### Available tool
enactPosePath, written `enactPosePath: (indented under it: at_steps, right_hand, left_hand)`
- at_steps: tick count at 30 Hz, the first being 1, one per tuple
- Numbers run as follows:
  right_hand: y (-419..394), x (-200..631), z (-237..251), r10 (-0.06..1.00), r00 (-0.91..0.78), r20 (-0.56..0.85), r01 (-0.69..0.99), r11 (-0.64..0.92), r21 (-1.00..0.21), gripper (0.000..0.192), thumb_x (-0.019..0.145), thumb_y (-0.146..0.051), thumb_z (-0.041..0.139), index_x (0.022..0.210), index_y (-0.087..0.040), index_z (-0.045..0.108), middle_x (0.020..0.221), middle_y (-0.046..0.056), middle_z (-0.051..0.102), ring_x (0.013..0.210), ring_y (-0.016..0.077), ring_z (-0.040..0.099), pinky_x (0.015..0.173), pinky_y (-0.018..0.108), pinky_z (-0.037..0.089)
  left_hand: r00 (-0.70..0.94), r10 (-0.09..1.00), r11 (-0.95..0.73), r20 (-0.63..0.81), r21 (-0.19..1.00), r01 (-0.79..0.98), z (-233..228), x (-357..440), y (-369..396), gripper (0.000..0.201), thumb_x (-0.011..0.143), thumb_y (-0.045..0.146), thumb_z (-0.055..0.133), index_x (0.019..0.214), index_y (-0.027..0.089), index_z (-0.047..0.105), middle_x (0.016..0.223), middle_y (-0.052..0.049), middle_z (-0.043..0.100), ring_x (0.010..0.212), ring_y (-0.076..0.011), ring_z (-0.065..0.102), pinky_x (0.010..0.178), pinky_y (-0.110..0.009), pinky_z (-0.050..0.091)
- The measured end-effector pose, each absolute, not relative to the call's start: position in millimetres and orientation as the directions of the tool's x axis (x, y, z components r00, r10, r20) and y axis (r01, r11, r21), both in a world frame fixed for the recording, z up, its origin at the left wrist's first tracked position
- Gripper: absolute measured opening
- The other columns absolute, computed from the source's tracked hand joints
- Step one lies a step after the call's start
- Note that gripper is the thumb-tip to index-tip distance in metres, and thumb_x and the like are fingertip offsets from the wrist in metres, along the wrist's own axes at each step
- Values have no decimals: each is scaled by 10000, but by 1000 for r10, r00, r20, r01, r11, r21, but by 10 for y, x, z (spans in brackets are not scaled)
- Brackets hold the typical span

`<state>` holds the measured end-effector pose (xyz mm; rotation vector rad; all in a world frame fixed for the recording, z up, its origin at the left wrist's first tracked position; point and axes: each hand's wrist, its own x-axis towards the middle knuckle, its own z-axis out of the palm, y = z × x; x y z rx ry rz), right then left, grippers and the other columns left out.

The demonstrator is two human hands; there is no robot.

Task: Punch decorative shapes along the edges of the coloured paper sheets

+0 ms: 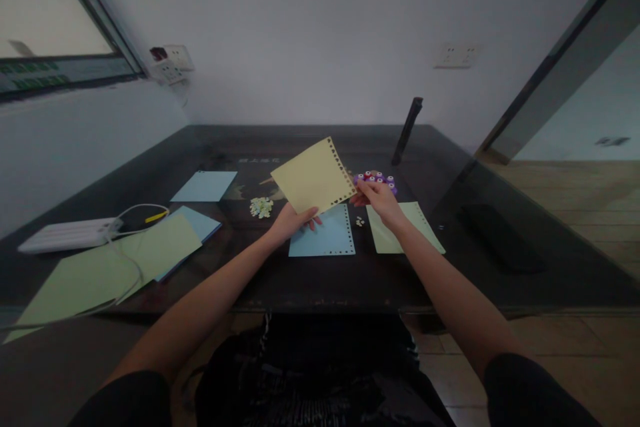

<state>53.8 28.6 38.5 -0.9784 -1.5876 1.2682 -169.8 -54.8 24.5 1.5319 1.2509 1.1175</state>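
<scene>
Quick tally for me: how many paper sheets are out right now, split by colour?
Yellow: 1, the punched sheet in the left hand
Blue: 3, at and
Green: 2, at and
Total: 6

A power strip with a white cable sits far left beside green sheets. Blue sheets lie behind, paper scraps mid-table, and a dark stick leans at the back.
</scene>
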Motion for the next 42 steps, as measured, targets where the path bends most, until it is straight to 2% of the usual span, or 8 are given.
enactPosePath:
  at_steps: [13, 17, 20, 27, 33, 37, 39, 42]
  right_hand:
    - [427, 570, 285, 932, -315, 182, 307, 281, -909, 358, 805, -486, 575, 730, -144, 651, 674, 69, 688, 534, 137, 597, 543, 262, 479]
    - [481, 488, 303, 937, -252, 240, 666, 348, -659, 226, 832, -370, 578, 809, -170, 679, 780, 90, 708, 714, 201, 656, 680, 314, 496]
    - [508, 356, 363, 952, -219, 212, 861, 291, -417, 289, 857, -419, 544, 894, -178, 699, 920, 150, 703, 901, 272, 655, 785, 367, 477]
    - [488, 53, 357, 946, -278, 165, 909, 315, -272, 474, 809, -510, 589, 1120, -154, 622, 1050, 211, 663, 956, 352, 636, 790, 454, 476]
    - [516, 92, 343, 936, -278, 214, 863, 341, -373, 233, 802, -354, 627, 968, -192, 652, 969, 131, 689, 965, 281, 636, 801, 364, 482]
    - [350, 354, 440, 916, -349, 196, 619, 382, -686, 185, 791, -340, 624, 828, -159, 636, 840, 96, 688, 767, 223, 656, 686, 335, 504]
    - [183, 527, 472, 909, -393, 142, 408, 310, -859, 206, 769, -326, 639, 880, -154, 616, 825, 74, 684, 635, 173, 641, 546, 281, 489]
    - [-65, 746, 462, 906, -419, 57, 211, 158, -964, 328, 699, -320, 707, 977, -170, 618, 841, 56, 678, 531, 132, 612, 404, 224, 413]
  left_hand:
    - [-102, 983, -139, 150, 985, 103, 200, -1774, -519, 320, 794, 420, 592, 777, 104, 639, 643, -87, 676, 460, -104, 518, 499, -239, 391]
    - [-123, 981, -137, 150, 985, 103, 218, -1771, -534, 329, 787, 426, 602, 728, 106, 644, 612, -81, 667, 464, -108, 514, 518, -246, 414]
    - [-128, 979, -140, 156, 982, 126, 226, -1770, -541, 330, 790, 417, 599, 672, 112, 636, 589, -76, 658, 454, -100, 502, 516, -241, 406]
    - [-112, 980, -152, 166, 980, 128, 211, -1765, -525, 314, 778, 421, 612, 736, 111, 637, 624, -77, 670, 456, -97, 510, 499, -232, 398]
    - [-108, 980, -149, 165, 979, 140, 254, -1718, -543, 300, 762, 413, 624, 732, 115, 631, 609, -67, 673, 451, -104, 513, 495, -231, 405]
    - [-66, 986, -149, 156, 984, 96, 348, -1598, -592, 296, 758, 409, 635, 758, 113, 641, 616, -68, 679, 467, -107, 524, 511, -234, 412]
    - [-38, 991, -129, 131, 990, 55, 396, -1479, -612, 304, 755, 414, 639, 778, 111, 642, 636, -73, 684, 477, -108, 524, 513, -237, 414]
    - [-14, 996, -93, 93, 996, -7, 455, -1236, -624, 305, 753, 411, 642, 780, 107, 644, 692, -92, 696, 503, -106, 528, 520, -238, 416]
